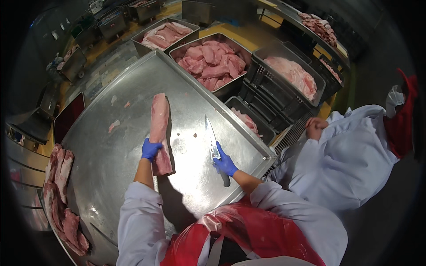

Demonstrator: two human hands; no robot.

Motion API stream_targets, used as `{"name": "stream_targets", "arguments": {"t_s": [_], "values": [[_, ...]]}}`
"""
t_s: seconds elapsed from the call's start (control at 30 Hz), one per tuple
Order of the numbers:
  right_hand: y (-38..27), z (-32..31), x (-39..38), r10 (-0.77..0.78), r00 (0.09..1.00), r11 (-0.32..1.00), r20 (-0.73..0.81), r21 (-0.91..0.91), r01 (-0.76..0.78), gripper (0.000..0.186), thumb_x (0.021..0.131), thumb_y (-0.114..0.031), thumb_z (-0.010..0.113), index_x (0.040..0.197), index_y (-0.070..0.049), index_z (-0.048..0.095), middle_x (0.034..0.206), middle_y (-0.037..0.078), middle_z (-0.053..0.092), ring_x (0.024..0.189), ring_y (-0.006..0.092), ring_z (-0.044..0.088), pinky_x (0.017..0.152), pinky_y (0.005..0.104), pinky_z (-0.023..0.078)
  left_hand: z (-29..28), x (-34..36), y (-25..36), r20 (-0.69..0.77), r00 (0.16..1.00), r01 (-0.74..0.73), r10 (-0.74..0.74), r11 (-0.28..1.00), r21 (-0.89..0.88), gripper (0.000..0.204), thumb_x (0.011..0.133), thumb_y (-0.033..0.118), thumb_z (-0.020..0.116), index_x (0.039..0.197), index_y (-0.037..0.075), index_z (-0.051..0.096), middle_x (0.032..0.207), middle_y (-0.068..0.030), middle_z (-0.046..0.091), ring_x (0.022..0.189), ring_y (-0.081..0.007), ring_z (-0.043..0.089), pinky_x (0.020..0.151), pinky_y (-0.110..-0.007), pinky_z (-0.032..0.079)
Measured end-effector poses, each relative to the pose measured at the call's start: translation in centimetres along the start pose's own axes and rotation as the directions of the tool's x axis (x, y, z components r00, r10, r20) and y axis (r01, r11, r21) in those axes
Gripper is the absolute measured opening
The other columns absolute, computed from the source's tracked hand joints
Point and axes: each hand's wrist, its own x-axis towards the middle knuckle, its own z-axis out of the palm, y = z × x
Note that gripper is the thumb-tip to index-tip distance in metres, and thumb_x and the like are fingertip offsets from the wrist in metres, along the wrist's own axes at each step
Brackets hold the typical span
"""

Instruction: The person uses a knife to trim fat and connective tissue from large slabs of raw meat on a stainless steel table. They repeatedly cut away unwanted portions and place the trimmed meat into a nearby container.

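A long strip of raw pink meat (159, 131) is lying lengthwise on the steel surface (115, 164), running away from the person, its far end near the middle of the surface and its near end close to the person's body. The left hand (151, 149), in a blue glove, is resting on the strip's left edge toward the near end; its fingers (154, 146) are curling together over the meat and pressing on it, so most of the strip is reaching out beyond them and only a short stub is lying on the near side.

To the right, well apart from the meat, the right hand (225, 165), also gloved in blue, is gripping a knife (213, 141) with fingers wrapped shut around the dark handle. The blade is lying flat against the surface, pointing away from the person, with bare steel between it and the strip.

Small scraps (114, 125) are sitting on the surface to the left. A pile of meat slabs (60, 195) is hanging along the left rim. Beyond the far edge, bins of pink cuts (213, 62) are standing side by side. Another person in a white coat (350, 159) is bending at the right.
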Motion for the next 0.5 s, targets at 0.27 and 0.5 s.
{"name": "stream_targets", "arguments": {"t_s": [0.27,0.5], "values": [[1.0,2.1,0.9,-0.031,0.993,0.984,0.115,0.176,0.01,0.084,0.096,-0.006,0.055,0.161,-0.033,0.008,0.088,0.01,0.065,0.061,0.014,0.06,0.05,0.031,0.053,-12.1,-2.8,-14.0,-0.053,0.999,0.017,0.007,0.893,0.449,0.032,0.091,0.025,0.058,0.104,-0.003,0.065,0.088,-0.0129,0.069,0.081,-0.0193,0.063,0.076,-0.037,0.052],[0.7,-0.7,-0.3,-0.085,0.996,0.985,0.014,0.15,0.082,0.083,0.096,-0.001,0.051,0.162,-0.024,0.006,0.102,0.011,0.063,0.063,0.0119,0.059,0.049,0.0275,0.052,5.3,-5.0,7.8,-0.208,0.962,0.064,0.177,0.593,0.802,0.105,0.066,0.05,0.083,0.145,0.001,0.035,0.13,-0.0228,0.055,0.123,-0.0407,0.055,0.103,-0.054,0.045]]}}
